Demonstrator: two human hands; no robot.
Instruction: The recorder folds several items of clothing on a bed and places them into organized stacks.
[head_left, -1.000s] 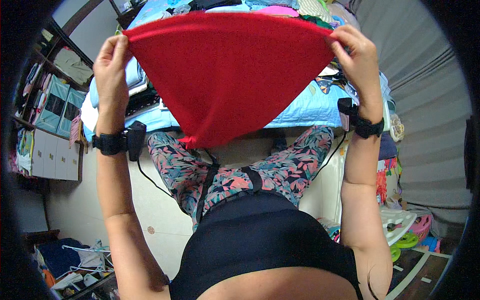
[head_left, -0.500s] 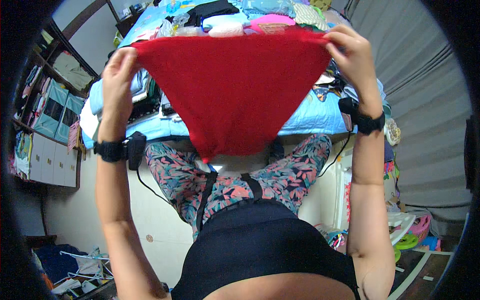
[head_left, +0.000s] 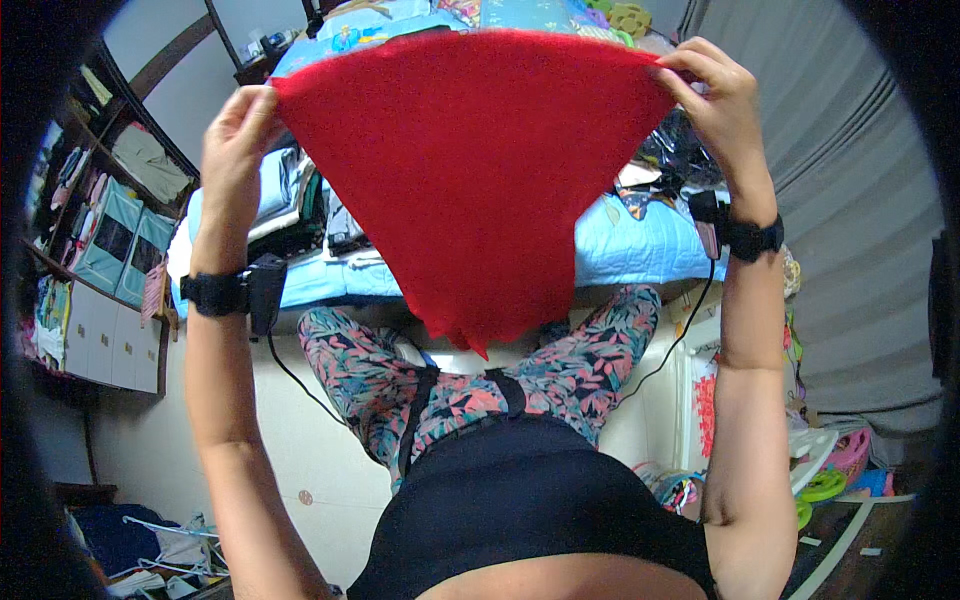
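Note:
A plain red cloth [head_left: 480, 170] is stretched by its upper corners between my two raised hands, in front of the bed. My left hand [head_left: 237, 130] pinches the upper left corner between thumb and fingers. At the opposite corner my right hand [head_left: 715, 90] grips in the same way. From there the cloth narrows downward, and its lowest tip hangs above my lap, between my knees. Whether it is a scarf or a garment I cannot tell. Each wrist wears a black strap with a small device and a cable.
The bed with its light blue cover [head_left: 625, 250] bears folded clothes [head_left: 285, 190] at left and a black plastic bag [head_left: 680, 150] at right. An open wardrobe [head_left: 110, 220] stands left, a grey curtain [head_left: 840, 200] hangs right. Clothes hangers [head_left: 175, 535] lie at lower left.
The red cloth has swung, its top edge now bowing upward and its lower tip hanging lower and further right. My right hand has moved slightly up and right; both hands keep their grip.

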